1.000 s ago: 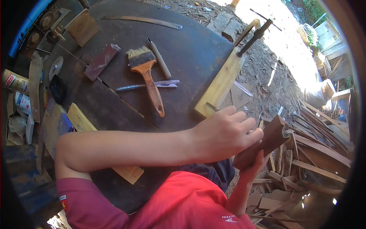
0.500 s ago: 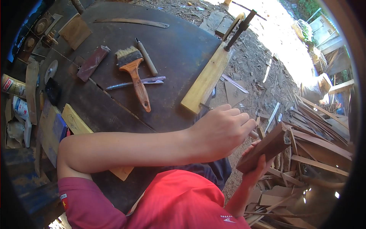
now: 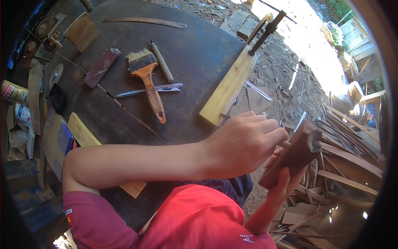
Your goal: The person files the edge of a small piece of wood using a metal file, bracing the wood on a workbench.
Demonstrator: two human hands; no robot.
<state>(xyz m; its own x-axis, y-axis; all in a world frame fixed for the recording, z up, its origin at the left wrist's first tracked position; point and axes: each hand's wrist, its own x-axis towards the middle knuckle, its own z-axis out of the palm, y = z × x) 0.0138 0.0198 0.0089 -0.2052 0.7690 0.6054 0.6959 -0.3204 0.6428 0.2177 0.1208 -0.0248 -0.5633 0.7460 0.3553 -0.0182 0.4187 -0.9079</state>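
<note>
My right hand [image 3: 286, 182] holds a dark brown wooden block [image 3: 292, 155], its thumb across the near face. The block is tilted, with a rough, chipped end [image 3: 315, 141] at the upper right. My left arm reaches across in front of me, and my left hand [image 3: 255, 145] is closed in a fist beside the block. A pale, rounded rod end [image 3: 285, 144] sticks out of this fist against or very near the block; the rest of the rod is hidden. Beyond the fist lies a yellowish board [image 3: 228, 89] at the table edge, with a dark clamp [image 3: 267, 33] on its far end.
On the dark table [image 3: 199, 54] lie a paintbrush [image 3: 147, 79], a grey marker-like stick [image 3: 161, 62], pens [image 3: 166, 87], a reddish-brown block [image 3: 102, 67] and a thin curved strip [image 3: 145, 21]. Cans [image 3: 14, 91] stand at the left. Wood offcuts [image 3: 348, 162] pile up at the right.
My left fist and the rod end have moved slightly right, towards the block. The block has shifted a little right and up with my right hand. The view has moved slightly.
</note>
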